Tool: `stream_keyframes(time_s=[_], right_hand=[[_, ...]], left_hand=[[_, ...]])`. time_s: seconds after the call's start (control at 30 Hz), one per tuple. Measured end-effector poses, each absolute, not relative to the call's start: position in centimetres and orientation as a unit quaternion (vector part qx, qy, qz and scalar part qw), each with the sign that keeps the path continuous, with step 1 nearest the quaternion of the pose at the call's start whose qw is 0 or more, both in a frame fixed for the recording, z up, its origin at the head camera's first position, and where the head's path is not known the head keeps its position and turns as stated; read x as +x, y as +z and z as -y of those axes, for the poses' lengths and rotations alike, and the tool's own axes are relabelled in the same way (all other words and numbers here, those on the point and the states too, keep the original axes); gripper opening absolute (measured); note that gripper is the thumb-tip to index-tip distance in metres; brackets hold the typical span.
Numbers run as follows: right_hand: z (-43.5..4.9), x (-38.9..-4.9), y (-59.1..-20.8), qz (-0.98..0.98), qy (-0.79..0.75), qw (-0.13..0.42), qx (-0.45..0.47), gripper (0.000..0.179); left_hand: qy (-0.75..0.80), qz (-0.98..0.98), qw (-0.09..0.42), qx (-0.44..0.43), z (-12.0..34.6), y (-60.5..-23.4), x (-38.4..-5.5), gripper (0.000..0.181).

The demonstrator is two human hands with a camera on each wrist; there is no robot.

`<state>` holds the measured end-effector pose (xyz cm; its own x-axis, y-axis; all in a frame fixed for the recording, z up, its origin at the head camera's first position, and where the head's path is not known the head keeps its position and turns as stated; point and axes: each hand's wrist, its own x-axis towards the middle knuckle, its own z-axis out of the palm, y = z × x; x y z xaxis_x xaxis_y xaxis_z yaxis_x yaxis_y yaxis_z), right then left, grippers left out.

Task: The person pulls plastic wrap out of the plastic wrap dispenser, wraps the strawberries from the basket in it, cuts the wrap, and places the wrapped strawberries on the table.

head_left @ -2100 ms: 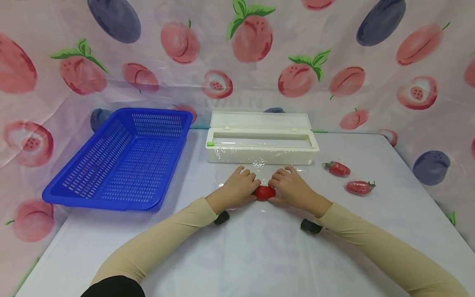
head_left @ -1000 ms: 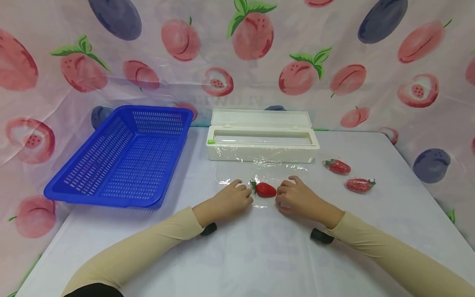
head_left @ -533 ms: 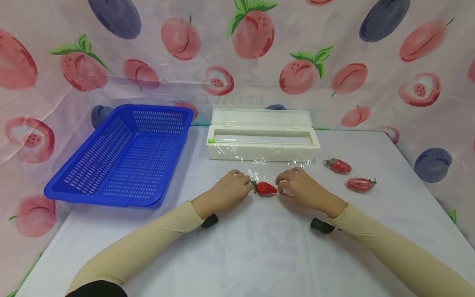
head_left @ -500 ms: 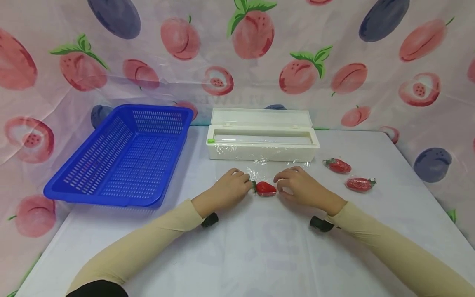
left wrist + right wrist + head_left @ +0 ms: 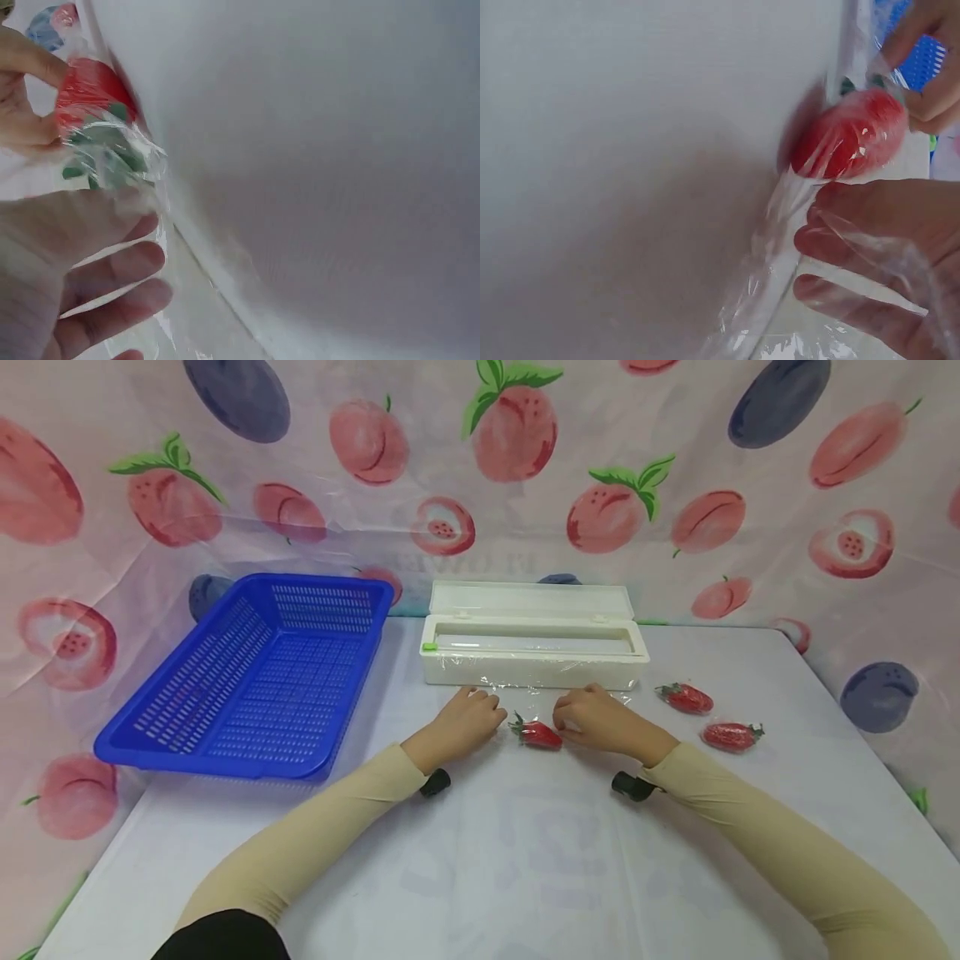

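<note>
A strawberry (image 5: 538,735) with green leaves lies in clear cling film, between the two hands in the head view. Film wraps over its red body (image 5: 859,135) in the right wrist view and bunches round the leaves (image 5: 109,154) in the left wrist view. My left hand (image 5: 465,720) is at the leaf end, thumb and forefinger pinching the film there. At the tip end, my right hand (image 5: 600,718) pinches film between thumb and forefinger, and film stretches across its other fingers. The film runs back toward a white cling film dispenser (image 5: 534,673).
The dispenser's lid (image 5: 531,599) stands raised at the back. A blue basket (image 5: 217,762) sits at the left. Two film-wrapped strawberries, one farther back (image 5: 686,697) and one nearer (image 5: 732,737), lie to the right on the white-covered table (image 5: 525,868).
The strawberry was turned under both hands, then lay loose on the film with the hands apart. Now film covers it, it tilts slightly, and both hands have shifted toward the dispenser.
</note>
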<state>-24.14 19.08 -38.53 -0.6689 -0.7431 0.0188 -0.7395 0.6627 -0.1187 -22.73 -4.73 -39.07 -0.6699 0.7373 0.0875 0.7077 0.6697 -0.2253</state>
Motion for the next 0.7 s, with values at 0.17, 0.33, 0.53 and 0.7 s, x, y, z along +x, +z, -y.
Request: stream_keyframes(time_s=[0.17,0.33,0.53,0.7], right_hand=[[-18.9,-24.3,-38.8,-0.907,-0.040,0.008,-0.420,0.007],[-18.9,-24.3,-38.8,-0.910,-0.038,0.012,-0.413,0.006],[-19.1,-24.2,-38.6,-0.912,-0.042,0.007,-0.407,0.006],[-19.5,-24.3,-38.8,-0.912,-0.046,-0.002,-0.408,0.006]], left_hand=[[0.115,0.906,0.068,-0.403,5.2,-39.0,-23.7,0.013],[0.116,0.917,0.088,-0.371,5.0,-37.9,-23.9,0.015],[0.078,0.898,0.061,-0.429,2.5,-37.6,-23.1,0.045],[0.087,0.902,0.028,-0.421,1.0,-38.3,-23.0,0.044]])
